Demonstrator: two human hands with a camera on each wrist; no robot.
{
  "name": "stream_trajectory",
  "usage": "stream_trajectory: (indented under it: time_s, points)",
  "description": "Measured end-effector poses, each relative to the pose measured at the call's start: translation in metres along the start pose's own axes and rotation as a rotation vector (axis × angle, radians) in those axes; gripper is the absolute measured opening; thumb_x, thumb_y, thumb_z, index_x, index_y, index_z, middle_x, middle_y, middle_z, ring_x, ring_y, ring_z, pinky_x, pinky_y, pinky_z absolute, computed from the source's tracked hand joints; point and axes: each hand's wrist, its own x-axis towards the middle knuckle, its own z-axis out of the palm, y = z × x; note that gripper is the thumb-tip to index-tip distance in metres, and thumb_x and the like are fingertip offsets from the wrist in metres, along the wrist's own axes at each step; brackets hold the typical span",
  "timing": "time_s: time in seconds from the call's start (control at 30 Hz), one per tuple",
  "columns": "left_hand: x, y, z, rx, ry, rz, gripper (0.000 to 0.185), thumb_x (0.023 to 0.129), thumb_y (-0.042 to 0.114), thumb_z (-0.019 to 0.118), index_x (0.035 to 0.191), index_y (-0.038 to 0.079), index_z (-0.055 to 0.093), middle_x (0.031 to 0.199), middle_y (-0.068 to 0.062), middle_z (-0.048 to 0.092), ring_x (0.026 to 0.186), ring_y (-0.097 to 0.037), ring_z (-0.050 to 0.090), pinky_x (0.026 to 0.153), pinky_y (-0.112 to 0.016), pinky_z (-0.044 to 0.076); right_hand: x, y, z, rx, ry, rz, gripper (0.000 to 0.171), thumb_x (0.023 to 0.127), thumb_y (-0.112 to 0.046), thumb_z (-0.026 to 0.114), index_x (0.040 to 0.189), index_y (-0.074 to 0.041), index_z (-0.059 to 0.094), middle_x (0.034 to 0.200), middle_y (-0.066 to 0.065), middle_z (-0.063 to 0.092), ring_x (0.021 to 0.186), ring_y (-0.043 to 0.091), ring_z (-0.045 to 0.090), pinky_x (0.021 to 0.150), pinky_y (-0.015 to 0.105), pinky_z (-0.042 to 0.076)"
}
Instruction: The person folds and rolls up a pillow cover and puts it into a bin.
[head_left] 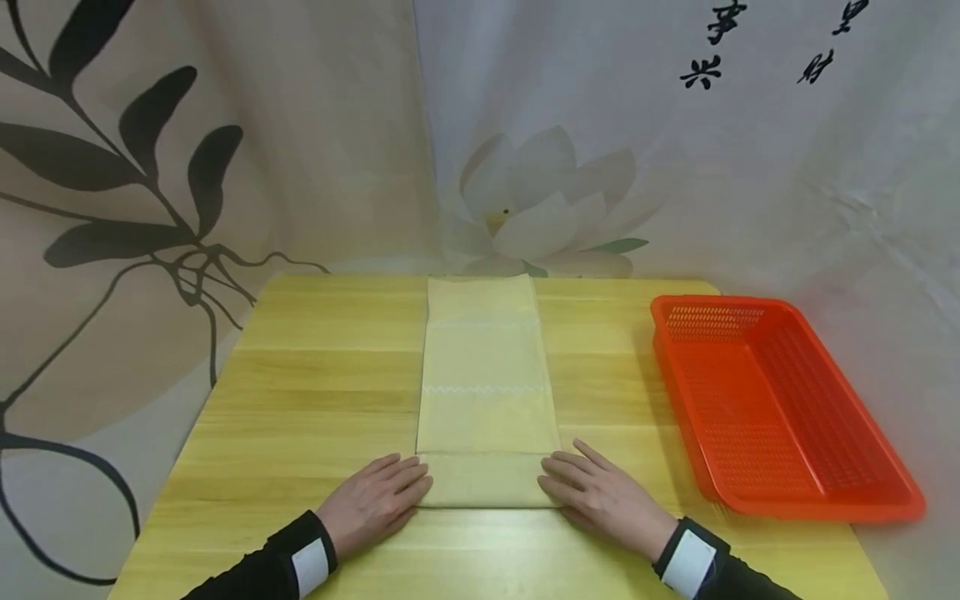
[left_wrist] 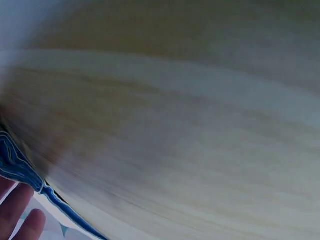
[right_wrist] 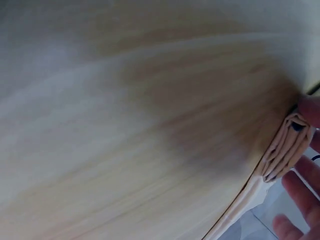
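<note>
A pale yellow cloth (head_left: 483, 358) lies as a long strip down the middle of the wooden table, its near end folded over into a flat band (head_left: 483, 481). White stitching crosses the strip. At the band's left end my left hand (head_left: 378, 504) rests with fairly straight fingers touching the edge; my right hand (head_left: 611, 504) lies likewise at the right end. From the left wrist, the stacked fold edge (left_wrist: 20, 162) looks blue beside the fingers (left_wrist: 31, 227). Seen from the right wrist, the layered edge (right_wrist: 286, 150) sits close to the fingers (right_wrist: 302, 195). Both thumbs are hidden in the head view.
An orange plastic basket (head_left: 772, 417) with perforated sides stands at the table's right. The wooden table (head_left: 315, 375) meets a printed curtain (head_left: 337, 150) with leaves, a lotus and characters behind it.
</note>
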Motion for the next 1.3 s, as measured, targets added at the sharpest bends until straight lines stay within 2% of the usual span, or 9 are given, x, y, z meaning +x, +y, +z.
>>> stream_trajectory:
  time_s: [0.2, 0.33, 0.47, 0.6, 0.77, 0.93, 1.17, 1.3]
  points:
    - [0.000, 0.000, 0.004, -0.050, 0.023, -0.021, 0.047, 0.082, 0.025, 0.092, 0.124, 0.009, 0.077, 0.124, -0.008, 0.078, 0.115, -0.023, 0.074, 0.097, -0.042, 0.061, -0.004, 0.001, 0.003, 0.051, 0.007, 0.017, 0.053, 0.080, -0.022, 0.094, 0.130, -0.013, 0.076, 0.125, 0.003, 0.074, 0.120, 0.022, 0.069, 0.112, 0.055, 0.050]
    - [0.000, -0.001, 0.001, -0.129, 0.030, -0.070, 0.045, 0.083, 0.020, 0.090, 0.124, 0.009, 0.077, 0.124, -0.007, 0.078, 0.113, -0.022, 0.075, 0.095, -0.042, 0.061, -0.004, 0.002, 0.003, 0.078, 0.021, 0.024, 0.055, 0.078, -0.020, 0.095, 0.129, -0.010, 0.076, 0.125, 0.003, 0.076, 0.118, 0.021, 0.071, 0.110, 0.056, 0.052]
    - [0.001, -0.003, -0.003, -0.263, 0.020, -0.170, 0.039, 0.088, 0.015, 0.084, 0.126, 0.010, 0.077, 0.124, -0.006, 0.078, 0.107, -0.020, 0.076, 0.091, -0.042, 0.063, -0.003, 0.003, 0.002, 0.138, 0.033, 0.061, 0.051, 0.078, -0.018, 0.094, 0.126, -0.010, 0.078, 0.124, 0.002, 0.078, 0.116, 0.019, 0.074, 0.107, 0.056, 0.055]
    - [0.005, -0.006, -0.007, -0.410, -0.010, -0.291, 0.033, 0.096, 0.012, 0.077, 0.129, 0.011, 0.076, 0.122, -0.003, 0.079, 0.104, -0.018, 0.077, 0.087, -0.042, 0.064, -0.002, 0.006, -0.002, 0.206, 0.006, 0.125, 0.046, 0.083, -0.015, 0.091, 0.126, -0.012, 0.078, 0.123, 0.000, 0.079, 0.114, 0.018, 0.075, 0.106, 0.055, 0.055]
    - [0.009, -0.010, -0.008, -0.492, 0.003, -0.379, 0.032, 0.101, 0.012, 0.073, 0.132, 0.011, 0.075, 0.118, -0.002, 0.080, 0.105, -0.018, 0.077, 0.086, -0.042, 0.065, 0.003, 0.011, -0.007, 0.273, -0.050, 0.197, 0.039, 0.089, -0.011, 0.084, 0.128, -0.011, 0.077, 0.123, 0.001, 0.079, 0.113, 0.018, 0.076, 0.108, 0.055, 0.054]
    - [0.009, -0.012, -0.005, -0.513, 0.042, -0.407, 0.034, 0.100, 0.014, 0.076, 0.134, 0.011, 0.074, 0.118, -0.002, 0.079, 0.104, -0.017, 0.077, 0.087, -0.040, 0.065, 0.006, 0.014, -0.010, 0.367, -0.065, 0.267, 0.033, 0.097, -0.009, 0.076, 0.130, -0.011, 0.076, 0.123, 0.000, 0.079, 0.112, 0.019, 0.075, 0.108, 0.055, 0.053]
    - [0.008, -0.015, -0.006, -0.455, 0.016, -0.333, 0.047, 0.092, 0.024, 0.086, 0.135, 0.011, 0.072, 0.122, -0.005, 0.078, 0.106, -0.022, 0.077, 0.088, -0.042, 0.064, 0.008, 0.020, -0.009, 0.498, -0.028, 0.397, 0.030, 0.103, -0.011, 0.070, 0.132, -0.016, 0.076, 0.121, -0.002, 0.078, 0.110, 0.018, 0.074, 0.095, 0.047, 0.061]
    - [0.012, -0.017, -0.005, -0.487, 0.037, -0.378, 0.041, 0.095, 0.021, 0.083, 0.134, 0.011, 0.074, 0.118, -0.004, 0.079, 0.102, -0.019, 0.077, 0.086, -0.041, 0.065, 0.012, 0.026, -0.008, 0.569, -0.032, 0.477, 0.028, 0.105, -0.013, 0.067, 0.132, -0.016, 0.076, 0.122, -0.002, 0.078, 0.106, 0.010, 0.073, 0.092, 0.041, 0.063]
